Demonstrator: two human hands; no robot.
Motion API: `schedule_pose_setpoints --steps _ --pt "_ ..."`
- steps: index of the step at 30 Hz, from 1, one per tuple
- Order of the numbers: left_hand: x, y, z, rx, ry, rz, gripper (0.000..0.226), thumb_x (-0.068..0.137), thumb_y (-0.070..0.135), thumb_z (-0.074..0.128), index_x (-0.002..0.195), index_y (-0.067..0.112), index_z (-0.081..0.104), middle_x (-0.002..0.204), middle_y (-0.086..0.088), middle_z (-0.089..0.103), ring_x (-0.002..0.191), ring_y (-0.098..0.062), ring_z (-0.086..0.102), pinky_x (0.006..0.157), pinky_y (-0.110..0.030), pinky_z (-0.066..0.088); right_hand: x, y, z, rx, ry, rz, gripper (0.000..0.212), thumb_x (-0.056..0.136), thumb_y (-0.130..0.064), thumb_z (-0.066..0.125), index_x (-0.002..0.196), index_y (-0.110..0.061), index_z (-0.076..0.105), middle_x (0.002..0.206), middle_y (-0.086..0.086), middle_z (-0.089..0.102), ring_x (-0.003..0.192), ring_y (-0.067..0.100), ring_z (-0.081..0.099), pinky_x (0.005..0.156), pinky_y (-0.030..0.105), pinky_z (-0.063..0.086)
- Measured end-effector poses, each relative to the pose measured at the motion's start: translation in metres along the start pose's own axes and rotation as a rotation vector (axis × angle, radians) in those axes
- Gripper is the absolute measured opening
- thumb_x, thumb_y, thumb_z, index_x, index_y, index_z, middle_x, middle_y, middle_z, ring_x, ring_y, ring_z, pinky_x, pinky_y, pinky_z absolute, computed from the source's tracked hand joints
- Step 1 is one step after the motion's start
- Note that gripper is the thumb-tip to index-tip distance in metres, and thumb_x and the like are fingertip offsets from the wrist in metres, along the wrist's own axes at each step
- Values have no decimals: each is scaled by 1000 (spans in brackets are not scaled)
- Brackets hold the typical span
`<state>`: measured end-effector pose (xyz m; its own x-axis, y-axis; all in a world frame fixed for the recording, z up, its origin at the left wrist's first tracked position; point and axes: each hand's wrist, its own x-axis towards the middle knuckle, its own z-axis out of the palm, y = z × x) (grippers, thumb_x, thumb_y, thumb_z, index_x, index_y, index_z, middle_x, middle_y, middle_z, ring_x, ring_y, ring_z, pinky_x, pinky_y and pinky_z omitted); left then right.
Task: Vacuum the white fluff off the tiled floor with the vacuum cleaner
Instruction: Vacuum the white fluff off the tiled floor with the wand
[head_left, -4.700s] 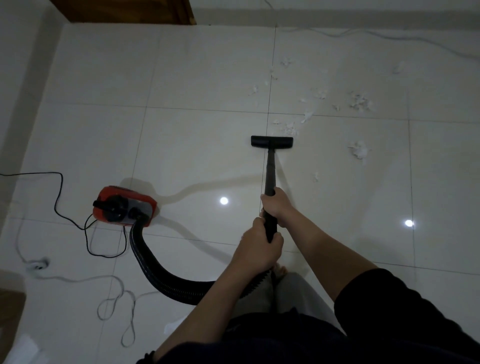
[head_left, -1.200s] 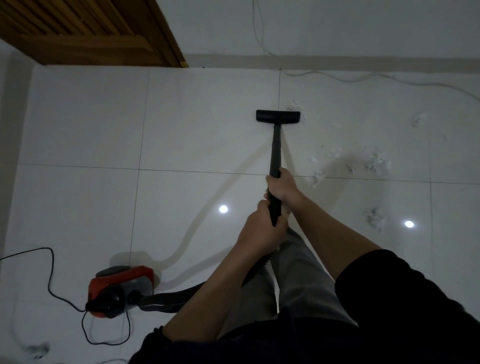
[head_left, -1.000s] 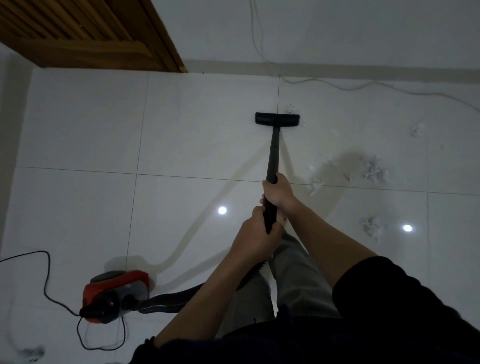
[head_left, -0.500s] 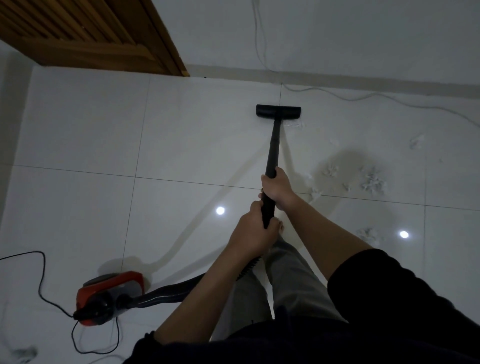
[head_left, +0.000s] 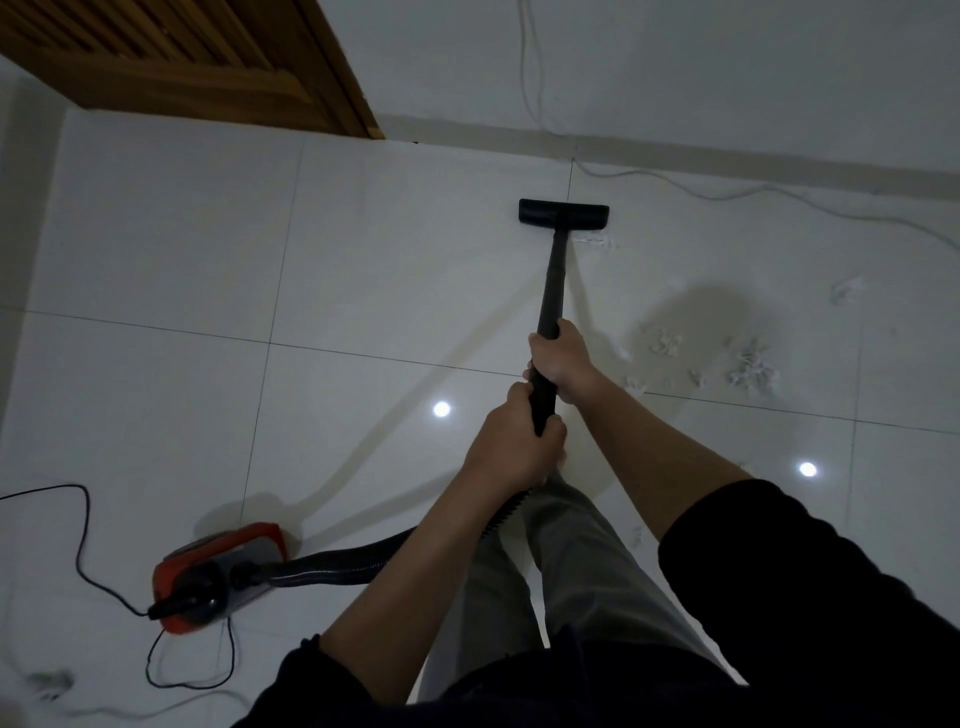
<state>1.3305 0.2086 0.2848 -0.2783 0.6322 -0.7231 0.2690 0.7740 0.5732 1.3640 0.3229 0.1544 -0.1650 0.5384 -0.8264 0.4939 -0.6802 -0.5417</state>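
Observation:
Both hands grip the black vacuum wand (head_left: 554, 280). My right hand (head_left: 563, 361) holds it higher up the tube, my left hand (head_left: 511, 449) just below it at the hose end. The flat black floor nozzle (head_left: 563, 213) rests on the white tiled floor (head_left: 363, 270) close to the far wall. White fluff (head_left: 750, 366) lies scattered to the right of the wand, with a small wisp (head_left: 595, 241) right behind the nozzle. The red and grey vacuum body (head_left: 218, 577) sits at lower left, joined by a ribbed black hose (head_left: 332, 564).
A wooden louvred door (head_left: 197, 57) stands at the upper left. A pale cable (head_left: 727, 195) runs down the wall and along the skirting. The black power cord (head_left: 83, 540) loops on the floor at left. My grey-trousered legs (head_left: 566, 566) are below the hands.
I have stepped forward and pushed the nozzle farther up the tile toward the wall, past the fluff near the tile joint. The vacuum body has trailed behind to lower left.

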Motion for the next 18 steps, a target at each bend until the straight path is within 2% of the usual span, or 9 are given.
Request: schedule_pose_setpoints --steps 3,7,18 --pt "8 8 -3 -7 3 5 34 95 26 47 126 14 41 82 2 58 62 -19 65 61 -35 58 8 -9 -2 11 -3 0 35 98 -14 50 132 -15 43 90 12 53 48 16 53 43 23 48" --pt "22 20 -7 -1 3 7 32 94 27 47 123 14 42 92 -9 62 73 -29 67 69 -48 58 20 -24 -7 12 -8 -8 34 97 -12 48 131 -10 43 94 14 52 49 16 53 42 22 48" --pt "66 43 -20 -13 1 23 36 95 26 48 128 11 40 92 -11 63 75 -31 68 67 -44 55 59 -60 -14 17 10 -4 45 97 -15 49 141 -10 39 102 13 54 41 11 57 43 22 48"
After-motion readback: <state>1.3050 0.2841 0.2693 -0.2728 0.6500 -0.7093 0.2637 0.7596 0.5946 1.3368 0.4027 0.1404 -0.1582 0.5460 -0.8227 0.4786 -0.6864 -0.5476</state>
